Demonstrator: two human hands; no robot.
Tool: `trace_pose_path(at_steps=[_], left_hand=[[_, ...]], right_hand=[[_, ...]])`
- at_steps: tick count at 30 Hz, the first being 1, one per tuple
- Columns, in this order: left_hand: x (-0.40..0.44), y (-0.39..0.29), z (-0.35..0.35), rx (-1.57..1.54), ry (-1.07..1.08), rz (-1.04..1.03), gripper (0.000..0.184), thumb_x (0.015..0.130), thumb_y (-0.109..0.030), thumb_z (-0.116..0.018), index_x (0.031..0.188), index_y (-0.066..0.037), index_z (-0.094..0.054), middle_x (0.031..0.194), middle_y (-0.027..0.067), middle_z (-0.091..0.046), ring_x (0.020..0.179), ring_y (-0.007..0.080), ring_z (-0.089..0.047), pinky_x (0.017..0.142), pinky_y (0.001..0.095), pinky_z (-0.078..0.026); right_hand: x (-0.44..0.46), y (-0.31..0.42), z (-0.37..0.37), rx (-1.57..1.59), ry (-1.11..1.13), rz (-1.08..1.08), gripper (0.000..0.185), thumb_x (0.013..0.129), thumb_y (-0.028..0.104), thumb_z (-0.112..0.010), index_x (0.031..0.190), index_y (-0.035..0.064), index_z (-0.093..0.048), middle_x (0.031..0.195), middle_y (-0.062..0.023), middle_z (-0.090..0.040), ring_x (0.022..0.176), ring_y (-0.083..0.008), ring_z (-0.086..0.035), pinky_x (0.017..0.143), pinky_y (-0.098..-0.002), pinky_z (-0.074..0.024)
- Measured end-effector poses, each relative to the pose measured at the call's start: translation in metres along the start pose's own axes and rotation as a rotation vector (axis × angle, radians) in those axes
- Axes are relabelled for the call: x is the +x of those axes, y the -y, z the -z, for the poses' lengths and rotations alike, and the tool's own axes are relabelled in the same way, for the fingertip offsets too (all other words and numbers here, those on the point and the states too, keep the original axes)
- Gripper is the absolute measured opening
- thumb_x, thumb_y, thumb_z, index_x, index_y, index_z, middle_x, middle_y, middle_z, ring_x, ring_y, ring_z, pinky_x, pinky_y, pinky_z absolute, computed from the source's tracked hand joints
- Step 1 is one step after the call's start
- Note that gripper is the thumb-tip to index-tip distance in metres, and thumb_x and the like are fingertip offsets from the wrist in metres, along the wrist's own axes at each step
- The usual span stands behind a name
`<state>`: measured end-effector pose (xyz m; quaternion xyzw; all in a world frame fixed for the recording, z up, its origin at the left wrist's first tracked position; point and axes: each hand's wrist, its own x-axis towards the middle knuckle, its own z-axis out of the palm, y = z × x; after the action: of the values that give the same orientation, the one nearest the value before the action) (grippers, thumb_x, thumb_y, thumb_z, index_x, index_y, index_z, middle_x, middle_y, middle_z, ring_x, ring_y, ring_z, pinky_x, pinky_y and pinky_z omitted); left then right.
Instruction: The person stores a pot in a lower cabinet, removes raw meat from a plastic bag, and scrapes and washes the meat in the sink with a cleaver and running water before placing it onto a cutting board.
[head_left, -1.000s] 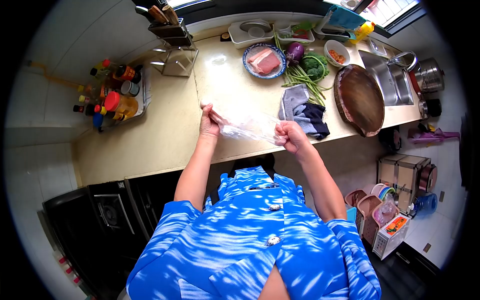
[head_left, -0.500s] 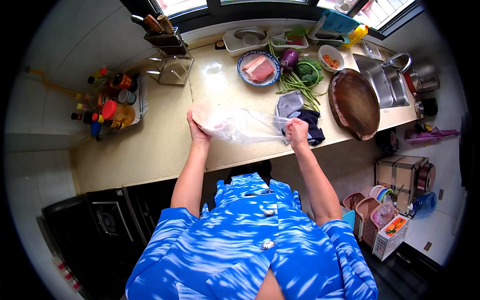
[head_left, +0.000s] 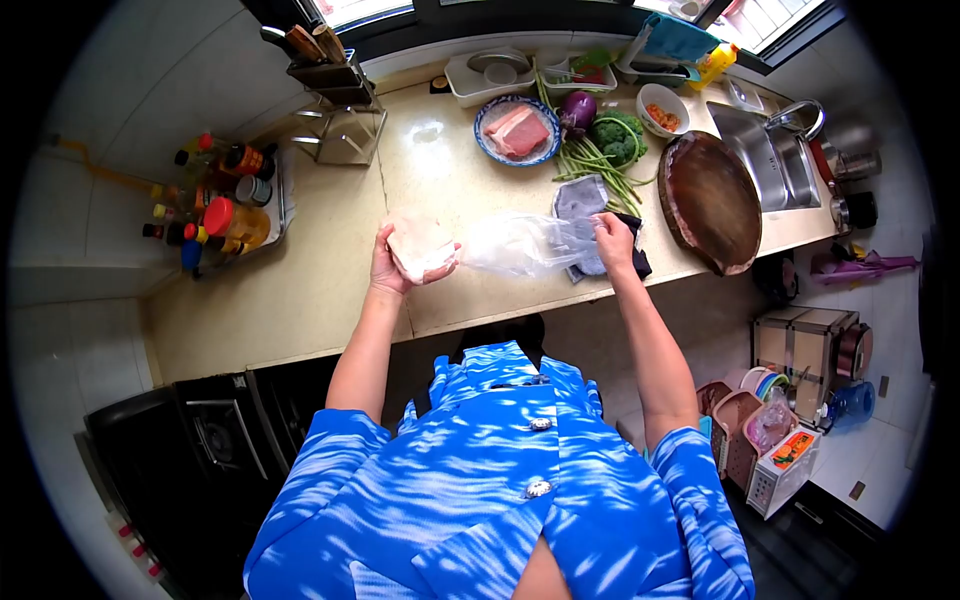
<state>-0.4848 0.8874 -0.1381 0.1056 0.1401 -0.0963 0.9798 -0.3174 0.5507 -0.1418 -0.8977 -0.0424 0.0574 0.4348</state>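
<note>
My left hand (head_left: 390, 262) is wrapped round a pale pinkish-white slab, which looks like raw meat (head_left: 420, 245), held above the counter. Its exact kind I cannot make out. In my right hand (head_left: 615, 243) the end of a clear plastic bag (head_left: 525, 245) is gripped. The bag stretches left from my fist, its other end close beside the slab. Under and behind the bag lie a grey cloth (head_left: 580, 197) and a dark cloth (head_left: 641, 265). Farther back, a blue-rimmed plate (head_left: 483, 138) bears a piece of raw pink meat (head_left: 518, 132).
A round wooden chopping board (head_left: 710, 200) lies by the sink (head_left: 755, 140). Green beans (head_left: 600, 170), broccoli (head_left: 617, 138) and an eggplant (head_left: 578, 110) are beside the plate. A bowl (head_left: 648, 95), a knife block (head_left: 330, 80) and a tray of bottles (head_left: 235, 220) stand around.
The plastic bag has come off the slab, which now sits bare in my left hand. My right hand has moved a little right and up with the bag.
</note>
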Motion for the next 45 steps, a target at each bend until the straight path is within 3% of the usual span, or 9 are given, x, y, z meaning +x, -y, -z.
trace_pose_path(at_steps=[3,7,13,17,25,30,38,43,45], left_hand=[[0.007,-0.013,0.043,0.064,-0.183,-0.180,0.070,0.069,-0.049,-0.064,0.121,-0.005,-0.045,0.119,0.0206,-0.050,0.107,0.0454,-0.047,0.089,0.0598,-0.039],[-0.012,-0.016,0.001,0.098,-0.324,-0.168,0.071,0.070,-0.052,-0.066,0.121,-0.007,-0.045,0.118,0.0175,-0.052,0.108,0.0391,-0.049,0.092,0.0573,-0.038],[-0.002,0.011,-0.044,0.195,-0.222,-0.100,0.086,0.063,-0.056,-0.066,0.126,-0.005,-0.038,0.122,0.0140,-0.049,0.113,0.0294,-0.047,0.095,0.0481,-0.040],[0.020,0.044,-0.072,0.242,-0.151,0.001,0.085,0.066,-0.055,-0.062,0.128,-0.005,-0.034,0.124,0.0139,-0.045,0.115,0.0276,-0.045,0.097,0.0461,-0.038],[0.050,0.085,-0.107,0.206,-0.010,0.103,0.041,0.092,-0.038,-0.042,0.120,-0.008,-0.043,0.117,0.0099,-0.050,0.108,0.0251,-0.050,0.093,0.0432,-0.041],[0.068,0.115,-0.105,0.309,-0.061,0.323,0.030,0.090,-0.019,-0.047,0.117,-0.006,-0.044,0.114,0.0126,-0.051,0.104,0.0250,-0.052,0.093,0.0426,-0.041],[0.101,0.186,-0.140,0.529,-0.127,0.314,0.047,0.068,0.014,-0.050,0.113,0.002,-0.045,0.102,0.0116,-0.054,0.091,0.0200,-0.055,0.080,0.0296,-0.047],[0.146,0.236,-0.158,0.447,0.035,0.416,0.042,0.065,0.009,-0.049,0.107,0.004,-0.045,0.096,0.0123,-0.054,0.080,0.0174,-0.052,0.062,0.0220,-0.041],[0.160,0.254,-0.176,0.301,0.120,0.508,0.056,0.069,0.002,-0.050,0.122,0.010,-0.034,0.120,0.0229,-0.046,0.106,0.0279,-0.050,0.090,0.0361,-0.040]], right_hand=[[0.005,-0.007,-0.007,-0.142,-0.003,0.152,0.027,0.071,0.010,-0.052,0.096,0.0043,-0.061,0.091,-0.0147,-0.061,0.082,-0.0269,-0.059,0.074,-0.0324,-0.0457],[-0.022,0.055,0.012,-0.567,0.089,0.172,0.061,0.069,0.010,-0.050,0.128,0.0009,-0.037,0.130,-0.0226,-0.038,0.124,-0.0350,-0.033,0.101,-0.0449,-0.0257],[-0.059,0.129,0.003,0.264,0.317,0.391,0.060,0.077,0.019,-0.059,0.128,-0.0022,-0.035,0.133,-0.0241,-0.034,0.125,-0.0348,-0.032,0.105,-0.0363,-0.0236],[-0.088,0.147,-0.037,0.016,0.421,0.479,0.090,0.070,0.047,-0.067,0.134,-0.0001,-0.026,0.133,-0.0296,-0.029,0.126,-0.0385,-0.029,0.105,-0.0399,-0.0231],[-0.075,0.124,-0.014,0.893,0.667,0.303,0.101,0.058,0.015,-0.079,0.138,0.0030,-0.019,0.139,-0.0120,-0.030,0.130,-0.0214,-0.026,0.106,-0.0322,-0.0210],[-0.093,0.095,0.026,1.019,0.639,-0.049,0.080,0.062,-0.002,-0.063,0.134,0.0022,-0.028,0.114,-0.0079,-0.050,0.087,-0.0117,-0.054,0.066,-0.0236,-0.0462],[-0.098,0.025,0.085,1.301,0.392,-0.164,0.063,0.066,0.001,-0.063,0.123,-0.0015,-0.039,0.110,-0.0113,-0.054,0.098,-0.0178,-0.056,0.086,-0.0307,-0.0463],[-0.095,-0.015,0.153,1.398,0.356,-0.127,0.059,0.070,0.001,-0.061,0.124,-0.0039,-0.037,0.112,-0.0122,-0.054,0.099,-0.0183,-0.056,0.088,-0.0313,-0.0453],[-0.096,-0.033,0.188,1.486,0.321,-0.208,0.058,0.072,0.002,-0.061,0.124,-0.0048,-0.037,0.113,-0.0128,-0.054,0.100,-0.0187,-0.056,0.088,-0.0315,-0.0455]])
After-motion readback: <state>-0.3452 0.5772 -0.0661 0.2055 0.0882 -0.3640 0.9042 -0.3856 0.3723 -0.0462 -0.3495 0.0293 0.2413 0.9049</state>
